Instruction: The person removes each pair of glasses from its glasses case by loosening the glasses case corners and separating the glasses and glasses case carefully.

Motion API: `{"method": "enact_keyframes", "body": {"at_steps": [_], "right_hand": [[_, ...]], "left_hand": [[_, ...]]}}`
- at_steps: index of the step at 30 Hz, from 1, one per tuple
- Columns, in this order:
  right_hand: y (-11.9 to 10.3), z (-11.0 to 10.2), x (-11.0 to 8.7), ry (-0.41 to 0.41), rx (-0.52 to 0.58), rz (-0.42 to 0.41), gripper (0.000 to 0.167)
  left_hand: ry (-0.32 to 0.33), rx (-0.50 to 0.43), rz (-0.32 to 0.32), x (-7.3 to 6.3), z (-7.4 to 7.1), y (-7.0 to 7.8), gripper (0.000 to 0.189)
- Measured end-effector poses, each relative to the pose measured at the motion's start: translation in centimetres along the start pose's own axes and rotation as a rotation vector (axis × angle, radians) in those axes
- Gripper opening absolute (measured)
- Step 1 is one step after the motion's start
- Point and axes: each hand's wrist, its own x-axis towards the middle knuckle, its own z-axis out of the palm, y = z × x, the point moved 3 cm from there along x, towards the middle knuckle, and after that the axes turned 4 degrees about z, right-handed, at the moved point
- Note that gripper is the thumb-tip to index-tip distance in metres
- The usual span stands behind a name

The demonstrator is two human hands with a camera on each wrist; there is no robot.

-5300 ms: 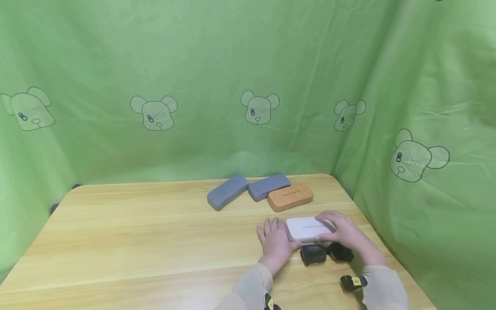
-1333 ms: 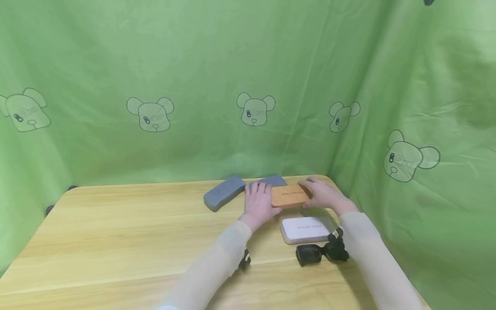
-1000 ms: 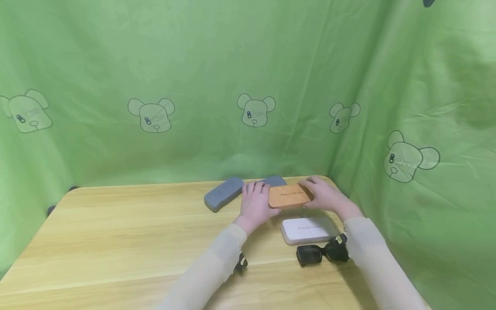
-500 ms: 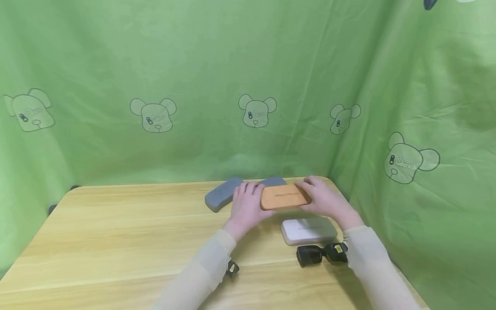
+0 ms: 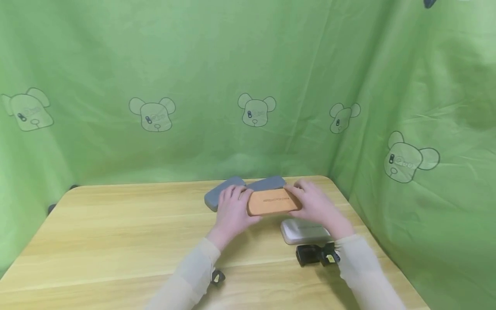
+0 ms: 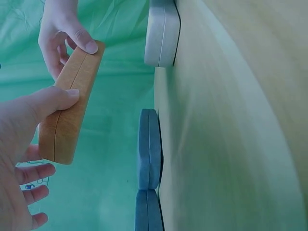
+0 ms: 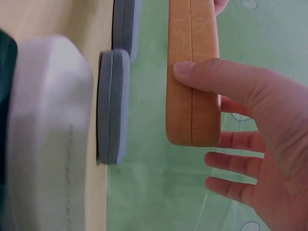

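Both hands hold an orange glasses case (image 5: pixel 273 202) up off the table, one at each end. My left hand (image 5: pixel 234 214) grips its left end, with the thumb (image 6: pixel 65 98) on the near side. At the other end my right hand (image 5: pixel 314 206) pinches it, thumb (image 7: pixel 207 74) across the seam. The case is closed, with lettering on its top. Beneath and to the right lies a white glasses case (image 5: pixel 304 232), partly covered by the right hand. Black sunglasses (image 5: pixel 310 255) sit in front of it, partly behind the right wrist's strap.
Two grey-blue glasses cases rest at the back of the wooden table (image 5: pixel 116 241): one on the left (image 5: pixel 218 193), one on the right (image 5: pixel 269 183). A green curtain (image 5: pixel 201 146) with printed bear heads hangs behind and along the right side.
Earlier the hands were at the white case; then they took the orange case from beside the grey-blue one. It has been lifted and carried leftward and slightly nearer.
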Motion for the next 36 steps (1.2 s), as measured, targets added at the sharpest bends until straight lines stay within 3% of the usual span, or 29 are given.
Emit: {"method": "enact_keyframes", "body": {"at_steps": [12,25,36], "right_hand": [[-2.6,1.3,-0.8,0.016,0.025,-0.018,0.078],[-5.1,3.2,-1.5,-0.010,0.009,-0.024,0.079],[-5.7,4.7,-1.8,-0.075,0.027,0.007,0.079]], "left_hand": [[-0.002,-0.020,-0.003,-2.4,-0.9,-1.4,0.078],[-0.101,-0.056,-0.053,-4.8,-0.8,-2.7,0.081],[-0.169,-0.071,-0.069,-5.4,-0.4,-3.3,0.077]]}}
